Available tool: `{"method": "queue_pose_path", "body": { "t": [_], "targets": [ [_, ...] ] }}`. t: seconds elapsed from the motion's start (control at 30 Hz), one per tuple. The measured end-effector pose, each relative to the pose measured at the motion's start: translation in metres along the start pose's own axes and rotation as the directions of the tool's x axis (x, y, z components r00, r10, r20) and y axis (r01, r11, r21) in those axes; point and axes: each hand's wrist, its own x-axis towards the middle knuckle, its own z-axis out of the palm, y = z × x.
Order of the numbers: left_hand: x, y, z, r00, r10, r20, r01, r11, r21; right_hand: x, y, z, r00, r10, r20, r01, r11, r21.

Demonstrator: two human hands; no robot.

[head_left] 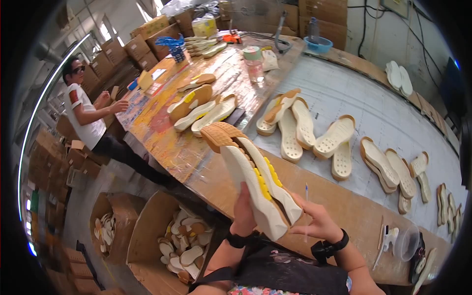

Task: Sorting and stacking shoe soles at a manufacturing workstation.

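The left hand is curled against the left flank of a pair of cream soles, thumb along the side wall and the other fingers mostly hidden, while the right hand, half closed, grips the near right end and also seems to hold a pen upright between its fingers. The pair is held above the near edge of the desk, tan ends pointing far and left, with a dark gap between the two soles. The step looks like matching or checking this pair, so it would pay to bring the near ends level first, then compare lengths and the yellow patches. A light, even squeeze from both sides should stop the soles sliding apart without bending them. The pen is best tilted clear of the pale walls, where a stray mark would show.
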Motion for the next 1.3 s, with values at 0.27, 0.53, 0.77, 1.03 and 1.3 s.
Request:
{"method": "queue_pose_path", "body": {
  "t": [0.27, 0.53, 0.77, 1.03, 1.3],
  "targets": [
    [0.025, -0.022, -0.091, 0.966, -0.174, -0.192, 0.217, 0.949, 0.230, 0.007, 0.039, 0.018, 0.959, 0.269, -0.085, -0.259, 0.959, 0.120],
    [0.040, -0.013, -0.135, 0.996, 0.075, -0.036, 0.040, -0.047, 0.998, 0.108, 0.148, -0.055, 0.817, 0.311, -0.486, -0.394, 0.916, -0.075],
    [0.138, 0.035, -0.020, 0.862, -0.502, 0.064, 0.331, 0.654, 0.680, 0.179, 0.277, -0.068, 0.469, 0.439, -0.766, -0.736, 0.674, -0.064],
    [0.230, -0.079, -0.035, 0.746, -0.619, -0.245, 0.612, 0.494, 0.618, 0.176, 0.269, -0.105, 0.550, 0.764, -0.337, -0.486, 0.621, 0.615],
    [0.222, -0.093, -0.027, 0.856, -0.509, -0.093, 0.473, 0.695, 0.541, 0.136, 0.235, -0.075, 0.668, 0.546, -0.505, -0.449, 0.837, 0.312]
  ]
}}
